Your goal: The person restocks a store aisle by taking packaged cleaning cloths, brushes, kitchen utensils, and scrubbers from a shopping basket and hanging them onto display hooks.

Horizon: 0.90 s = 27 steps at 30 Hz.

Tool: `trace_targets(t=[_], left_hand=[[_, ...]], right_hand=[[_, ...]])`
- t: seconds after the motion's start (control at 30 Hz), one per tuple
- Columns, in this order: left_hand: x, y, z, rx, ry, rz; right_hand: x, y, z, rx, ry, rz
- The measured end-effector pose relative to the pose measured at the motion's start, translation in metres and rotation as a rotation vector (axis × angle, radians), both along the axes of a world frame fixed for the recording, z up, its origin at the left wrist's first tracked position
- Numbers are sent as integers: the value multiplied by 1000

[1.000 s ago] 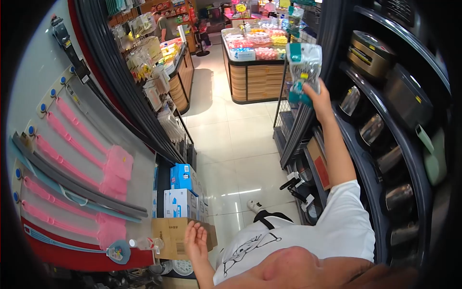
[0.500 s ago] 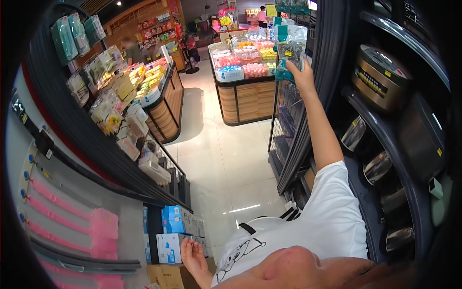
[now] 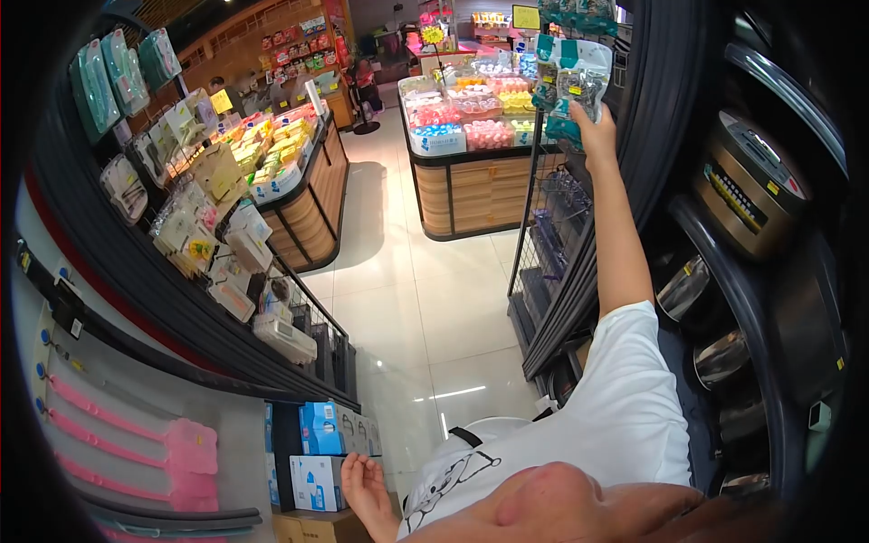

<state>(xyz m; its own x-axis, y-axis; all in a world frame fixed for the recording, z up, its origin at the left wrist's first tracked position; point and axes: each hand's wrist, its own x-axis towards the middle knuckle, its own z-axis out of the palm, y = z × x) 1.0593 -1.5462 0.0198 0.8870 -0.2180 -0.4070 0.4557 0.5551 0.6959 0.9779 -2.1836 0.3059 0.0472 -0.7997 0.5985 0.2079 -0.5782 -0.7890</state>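
Observation:
My right hand (image 3: 595, 128) reaches far forward on a stretched arm. Its fingers and thumb close on the lower edge of a teal-and-clear packet (image 3: 582, 80) with a yellow price tag; grey-black contents show through, their kind unclear. Similar teal packets (image 3: 546, 71) hang right beside it on the rack. Low in the view, my left hand (image 3: 365, 489) is loosely curled with nothing in it. It is close to a blue-and-white box (image 3: 314, 482), and I cannot tell whether they touch.
A wire rack (image 3: 543, 244) stands below the packets. Shelves with a gold rice-cooker-like appliance (image 3: 753, 185) and metal pots (image 3: 685, 288) are on my right. Hanging goods (image 3: 195, 226) and pink plastic fly swatters (image 3: 192, 462) line the left. Sweet counters (image 3: 475, 195) stand beyond the tiled aisle (image 3: 407, 299).
The view has shifted slightly left. In my right hand's grip the packet now faces me more, among the hanging ones, and the fingers sit lower on it. My left hand stays put.

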Motion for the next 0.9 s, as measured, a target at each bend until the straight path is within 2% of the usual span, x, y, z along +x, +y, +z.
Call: trace_targets(t=[0.33, 0.47, 0.57, 0.63, 0.67, 0.73, 0.9], left_hand=[[12, -9, -2, -12, 15, 14], [15, -9, -2, -19, 26, 18], [17, -5, -9, -35, 15, 24], [15, -2, -13, -62, 4, 24], [14, -1, -14, -60, 7, 40], [9, 3, -15, -54, 18, 56], [-3, 15, -10, -9, 49, 143]], right_hand=[[1, -5, 4, -25, -44, -61], [1, -15, 1, 98, -85, -67], [-1, -37, -14, 103, -48, -170], [-2, -80, -36, -26, -17, -303], [1, -72, -35, -90, 0, -351], [5, -38, -34, 148, -79, -166], [10, -10, -94, 14, -91, -184]])
